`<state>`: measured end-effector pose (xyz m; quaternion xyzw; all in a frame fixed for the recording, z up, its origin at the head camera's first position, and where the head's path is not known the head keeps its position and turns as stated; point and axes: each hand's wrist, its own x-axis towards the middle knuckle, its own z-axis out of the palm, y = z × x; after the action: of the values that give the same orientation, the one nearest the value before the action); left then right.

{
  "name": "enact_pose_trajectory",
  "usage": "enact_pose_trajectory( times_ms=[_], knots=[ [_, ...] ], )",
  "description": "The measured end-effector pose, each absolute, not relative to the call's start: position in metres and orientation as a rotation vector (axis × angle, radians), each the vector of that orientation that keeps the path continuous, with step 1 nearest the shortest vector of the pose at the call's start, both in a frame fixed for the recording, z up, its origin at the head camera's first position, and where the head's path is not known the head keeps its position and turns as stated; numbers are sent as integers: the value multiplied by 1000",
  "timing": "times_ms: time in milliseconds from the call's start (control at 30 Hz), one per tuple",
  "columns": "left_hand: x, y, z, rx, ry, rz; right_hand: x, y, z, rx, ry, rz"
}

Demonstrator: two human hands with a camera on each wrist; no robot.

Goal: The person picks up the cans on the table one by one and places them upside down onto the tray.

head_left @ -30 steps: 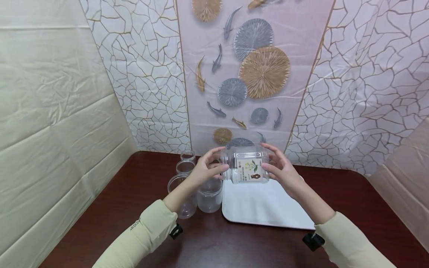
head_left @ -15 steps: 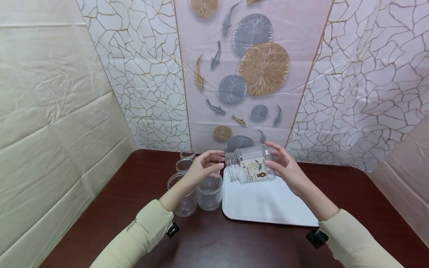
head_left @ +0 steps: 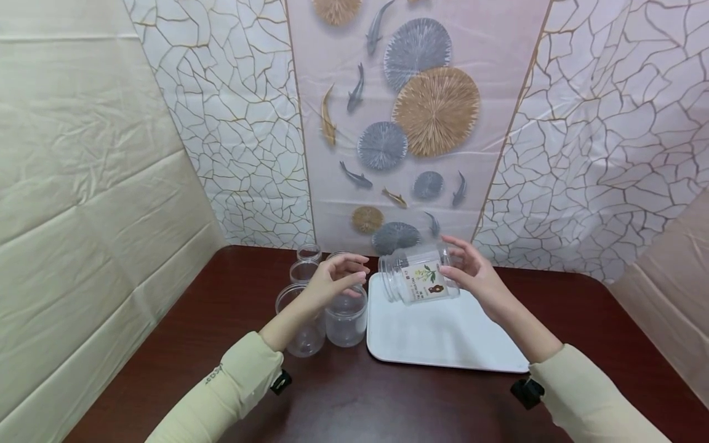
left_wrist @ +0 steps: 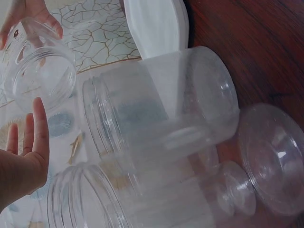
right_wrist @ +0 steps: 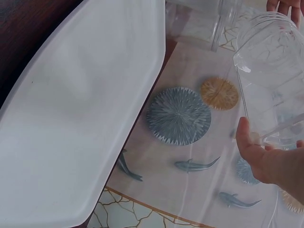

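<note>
A clear plastic jar [head_left: 423, 277] with a botanical label lies on its side in the air above the white tray, its open threaded mouth toward the left. My right hand [head_left: 471, 274] grips it round the base end, thumb on the label side. In the right wrist view that hand [right_wrist: 270, 159] holds the jar [right_wrist: 270, 85] from below. My left hand [head_left: 338, 280] hovers apart from the jar's mouth, fingers loosely bent, above the standing clear jars [head_left: 346, 320]. Seen from the left wrist, the left hand [left_wrist: 31, 156] has nothing in it.
A white tray [head_left: 443, 338] lies on the dark red-brown table [head_left: 354, 400]. Several clear open jars stand left of it, including a large one [head_left: 301, 335] at the front and a small one [head_left: 308, 252] at the back. A patterned cloth [head_left: 399, 123] hangs behind.
My left hand has let go of the jar's mouth end and drawn slightly left. The right hand has carried the jar a little right, tilting it.
</note>
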<state>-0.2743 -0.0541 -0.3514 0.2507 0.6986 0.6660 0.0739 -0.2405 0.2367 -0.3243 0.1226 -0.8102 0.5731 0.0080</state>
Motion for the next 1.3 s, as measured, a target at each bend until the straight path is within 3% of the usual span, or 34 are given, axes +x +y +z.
enact_pose_trajectory(
  times_ms=[933, 1300],
  knots=[
    [-274, -92, -349, 935, 2505, 1719, -255, 256, -331, -18, -2773, 1525],
    [-274, -109, -350, 1008, 2684, 1589, -258, 259, -338, 123, -2933, 1290]
  ],
)
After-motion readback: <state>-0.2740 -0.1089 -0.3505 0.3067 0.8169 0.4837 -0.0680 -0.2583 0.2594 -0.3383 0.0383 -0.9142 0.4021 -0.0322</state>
